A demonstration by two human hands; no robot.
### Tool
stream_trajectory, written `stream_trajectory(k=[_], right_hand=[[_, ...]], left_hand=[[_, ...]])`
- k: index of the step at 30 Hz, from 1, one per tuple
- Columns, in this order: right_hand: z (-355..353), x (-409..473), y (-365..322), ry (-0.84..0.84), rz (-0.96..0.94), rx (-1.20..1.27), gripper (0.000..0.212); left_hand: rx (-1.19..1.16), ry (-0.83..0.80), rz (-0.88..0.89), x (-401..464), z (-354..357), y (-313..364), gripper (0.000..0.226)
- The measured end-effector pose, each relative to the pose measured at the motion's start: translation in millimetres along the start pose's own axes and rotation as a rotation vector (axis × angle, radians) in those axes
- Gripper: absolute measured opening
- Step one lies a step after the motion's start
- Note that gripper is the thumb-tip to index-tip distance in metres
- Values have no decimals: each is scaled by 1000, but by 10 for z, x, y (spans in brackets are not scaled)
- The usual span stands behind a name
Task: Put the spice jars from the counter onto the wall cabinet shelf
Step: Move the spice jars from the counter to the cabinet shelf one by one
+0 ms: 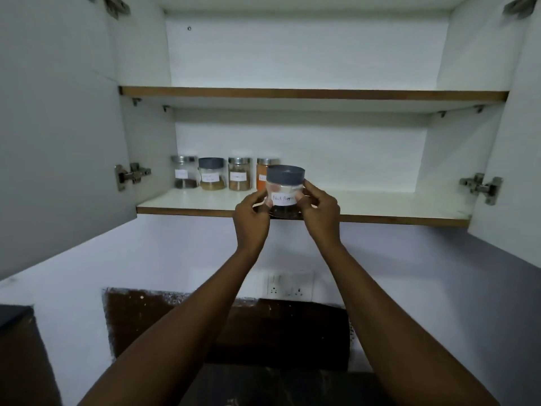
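Note:
Both hands hold a clear black pepper jar [285, 183] with a grey lid and a white label, raised at the front edge of the lower cabinet shelf [380, 205]. My left hand [252, 216] grips its left side and my right hand [320, 210] grips its right side. Several spice jars stand in a row at the back left of that shelf: a steel-lidded jar [183, 172], a grey-lidded jar [212, 174], another steel-lidded jar [239, 174], and an orange-filled jar [262, 171] partly hidden behind the held jar.
Both cabinet doors stand open, the left door [58, 127] and the right door [509, 159]. The upper shelf [313, 93] carries nothing visible. A wall socket plate [289, 285] sits below on the wall, above a dark backsplash.

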State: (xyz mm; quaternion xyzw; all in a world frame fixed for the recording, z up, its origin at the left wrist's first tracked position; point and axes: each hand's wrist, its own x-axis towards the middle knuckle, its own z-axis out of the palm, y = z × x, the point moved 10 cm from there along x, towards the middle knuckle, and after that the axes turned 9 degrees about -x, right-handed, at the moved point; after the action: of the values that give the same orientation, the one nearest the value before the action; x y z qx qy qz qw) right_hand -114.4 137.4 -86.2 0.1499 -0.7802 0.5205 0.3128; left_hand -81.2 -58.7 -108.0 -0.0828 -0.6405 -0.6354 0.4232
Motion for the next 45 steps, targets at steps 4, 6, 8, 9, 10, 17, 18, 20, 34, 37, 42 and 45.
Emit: stream_trajectory(k=[4, 6, 8, 9, 10, 17, 18, 20, 34, 37, 42, 45], right_hand=[[211, 399, 161, -95, 93, -169, 39], [271, 579, 290, -113, 113, -226, 30], [311, 736, 417, -120, 143, -264, 26], [331, 809, 468, -121, 152, -273, 28], [358, 871, 515, -121, 158, -285, 32], [602, 1332, 869, -165, 198, -380, 23], [624, 1387, 916, -167, 198, -392, 24], [669, 1498, 1002, -169, 196, -416, 25], [854, 1975, 1340, -155, 153, -418, 21], [857, 1999, 1352, -158, 153, -434, 22], [835, 1981, 1362, -135, 167, -411, 21], [832, 1969, 1353, -135, 163, -420, 20]], left_hand=[[225, -49, -130, 408, 283, -207, 29], [285, -79, -197, 584, 429, -363, 20], [315, -94, -232, 751, 541, -479, 17], [319, -84, -254, 831, 578, -534, 18], [327, -67, -282, 894, 603, -592, 20], [380, -3, -389, 1229, 776, -932, 40], [385, -12, -393, 1273, 802, -981, 40], [372, -64, -421, 1362, 878, -1121, 38], [222, -162, -425, 1713, 1186, -1584, 16], [196, -154, -423, 1722, 1174, -1597, 15], [218, -170, -399, 1710, 1187, -1595, 23], [247, -193, -381, 1706, 1203, -1581, 26]])
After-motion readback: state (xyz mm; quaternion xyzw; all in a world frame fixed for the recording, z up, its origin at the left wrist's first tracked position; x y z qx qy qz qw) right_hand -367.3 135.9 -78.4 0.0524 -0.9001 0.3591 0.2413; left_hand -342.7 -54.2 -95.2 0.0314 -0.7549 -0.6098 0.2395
